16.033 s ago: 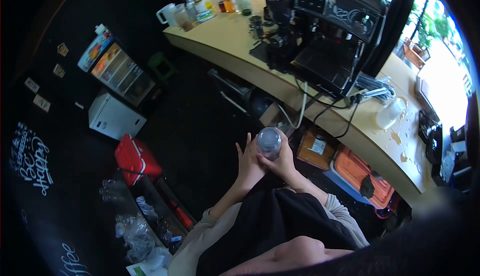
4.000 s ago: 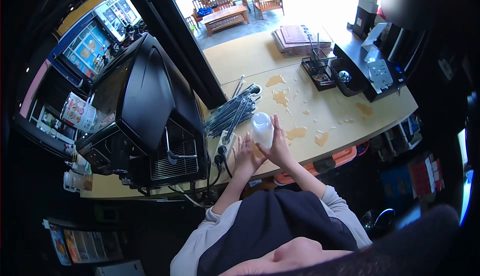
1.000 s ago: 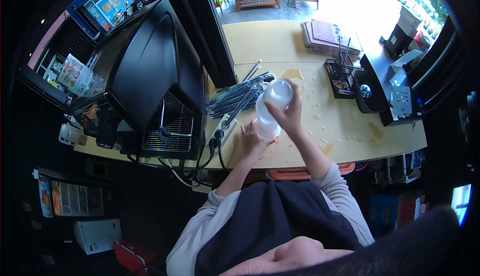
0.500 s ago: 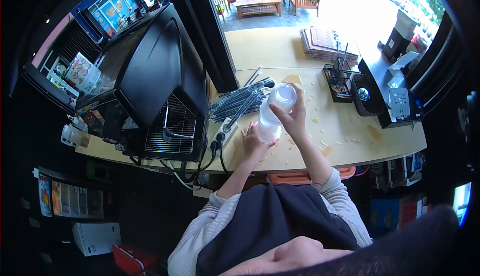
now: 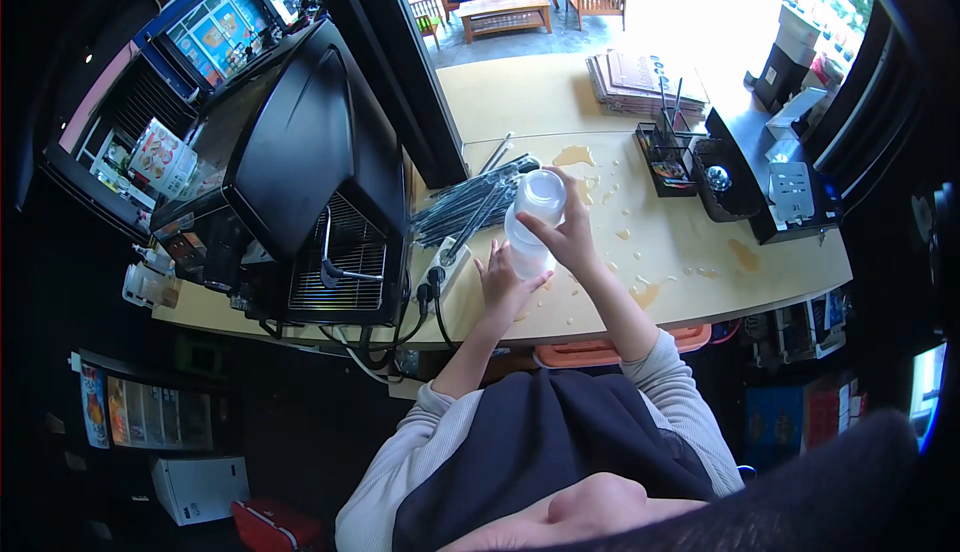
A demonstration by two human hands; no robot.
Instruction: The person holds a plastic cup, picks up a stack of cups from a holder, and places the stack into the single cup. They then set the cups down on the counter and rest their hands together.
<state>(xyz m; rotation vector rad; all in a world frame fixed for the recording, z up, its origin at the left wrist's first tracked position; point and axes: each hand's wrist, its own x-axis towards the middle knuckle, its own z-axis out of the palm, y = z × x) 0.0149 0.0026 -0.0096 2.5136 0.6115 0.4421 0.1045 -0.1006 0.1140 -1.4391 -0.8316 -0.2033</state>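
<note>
A translucent white plastic shaker, narrower at its top, stands over the counter in front of me. My right hand is closed around its upper part, thumb across the near side. Low on the shaker, my left hand cups the base with the fingers and thumb on either side. Behind and left of it lies a bundle of black wrapped straws. A white power strip with black plugs sits just left of my left hand.
Brown liquid puddles and drops dot the wooden counter. At left stands a black espresso machine. A black organizer, a dark basket and a stack of brown folders are at right and back.
The shaker's top, with my right hand on it, has shifted slightly left and is more upright. My left hand remains at the base. The whole view has shifted a little.
</note>
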